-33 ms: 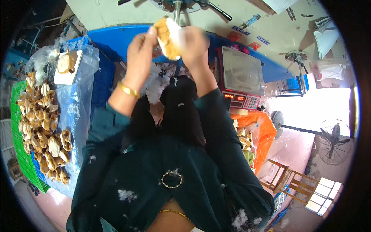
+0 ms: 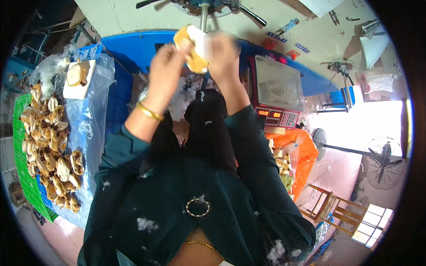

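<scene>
At the near edge of the tabletop (image 2: 128,18), just beside a metal tube (image 2: 203,18): holding a tan-and-white plush piece (image 2: 196,46), pinching its tan part with the left hand (image 2: 167,62). Cannot tell the blurred right hand's grip (image 2: 223,52).

Blurred right hand (image 2: 222,52), plush piece (image 2: 198,40) partly covered, metal machine (image 2: 204,9) cropped above
</scene>
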### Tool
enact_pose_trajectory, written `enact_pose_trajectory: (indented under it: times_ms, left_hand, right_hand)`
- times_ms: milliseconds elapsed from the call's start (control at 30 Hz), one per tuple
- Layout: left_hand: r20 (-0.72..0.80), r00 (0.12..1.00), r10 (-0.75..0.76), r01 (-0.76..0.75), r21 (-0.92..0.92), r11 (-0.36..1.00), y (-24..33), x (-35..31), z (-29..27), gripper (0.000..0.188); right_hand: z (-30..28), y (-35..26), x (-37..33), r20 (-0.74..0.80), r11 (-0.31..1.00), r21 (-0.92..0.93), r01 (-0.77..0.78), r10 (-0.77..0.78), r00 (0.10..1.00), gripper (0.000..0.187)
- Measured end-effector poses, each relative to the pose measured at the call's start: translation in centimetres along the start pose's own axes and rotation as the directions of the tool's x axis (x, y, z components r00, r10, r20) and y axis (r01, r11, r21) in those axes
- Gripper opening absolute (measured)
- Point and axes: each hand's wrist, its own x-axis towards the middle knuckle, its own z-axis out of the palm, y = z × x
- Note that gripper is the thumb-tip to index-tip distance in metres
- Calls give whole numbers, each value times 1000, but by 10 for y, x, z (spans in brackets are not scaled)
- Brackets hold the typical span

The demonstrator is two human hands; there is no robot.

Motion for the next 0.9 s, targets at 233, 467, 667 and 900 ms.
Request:
enact_pose_trajectory:
  times_ms: [233, 467, 667, 900]
  left_hand:
    - [45, 988, 151, -157, 226, 961, 1, 37, 14, 50]
    - [-51, 990, 134, -130, 76, 989, 0, -14, 32, 41]
    - [-66, 981, 184, -170, 178, 969, -9, -29, 41, 51]
    - [31, 996, -85, 90, -362, 928, -4, -34, 14, 48]
  right_hand:
    - [18, 3, 44, -7, 984, -135, -117, 117, 993, 29]
    - [7, 30, 6, 17, 991, 111, 77, -79, 997, 13]
    - [-7, 28, -4, 61, 971, 233, 56, -72, 996, 7]
    - [-9, -8, -16, -31, 986, 165, 37, -33, 999, 8]
